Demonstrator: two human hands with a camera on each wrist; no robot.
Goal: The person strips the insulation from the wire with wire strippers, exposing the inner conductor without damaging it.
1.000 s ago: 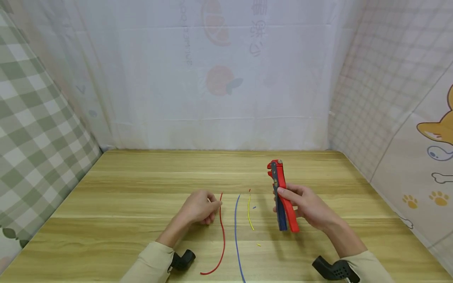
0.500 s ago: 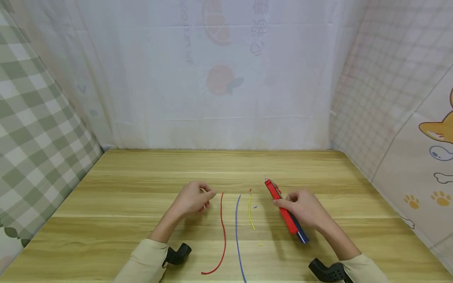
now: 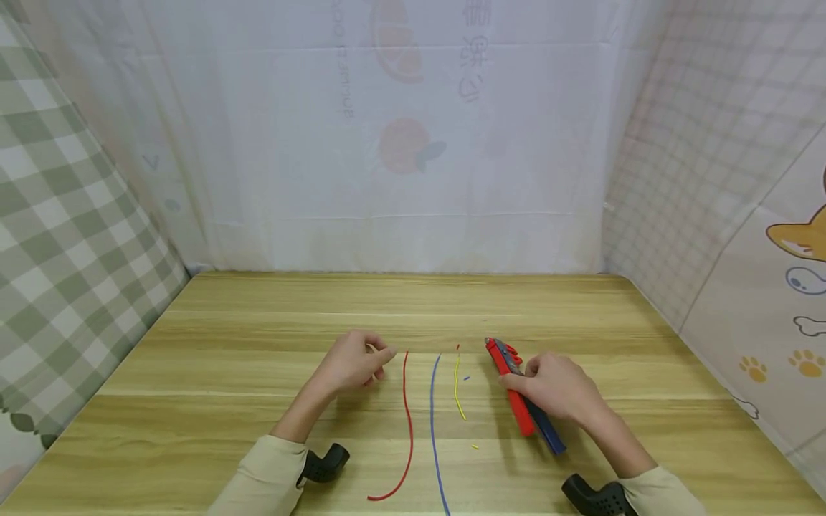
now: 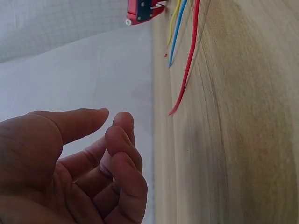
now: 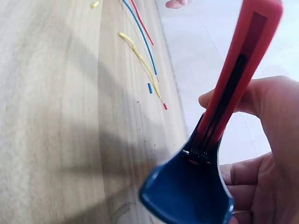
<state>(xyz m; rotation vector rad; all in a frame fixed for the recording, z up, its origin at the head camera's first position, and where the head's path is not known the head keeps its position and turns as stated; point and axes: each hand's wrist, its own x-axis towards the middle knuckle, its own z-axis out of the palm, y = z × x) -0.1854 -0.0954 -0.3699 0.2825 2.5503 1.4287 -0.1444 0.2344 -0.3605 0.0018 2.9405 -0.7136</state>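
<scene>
My right hand (image 3: 560, 385) grips a wire stripper (image 3: 518, 410) with one red and one dark blue handle, held over the right of the table with its head pointing away. In the right wrist view, the spread handles (image 5: 187, 193) show from their ends. Just left of the far end of a red wire (image 3: 411, 437), my left hand (image 3: 351, 363) hovers with loosely bent fingers and nothing between thumb and fingertips (image 4: 124, 122). A blue wire (image 3: 433, 423) and a shorter yellow wire (image 3: 457, 390) lie to the right of the red one.
Small cut-off bits lie near the yellow wire: a red bit (image 3: 458, 347), a blue bit (image 3: 467, 378) and a yellow bit (image 3: 475, 447). The wooden table (image 3: 258, 308) ends at a pale curtain (image 3: 290, 179), with cloth on both sides.
My right hand has turned the wire stripper so its handles swing right, and lowered it toward the table. My left hand has drawn back left from the red wire, which stays in place.
</scene>
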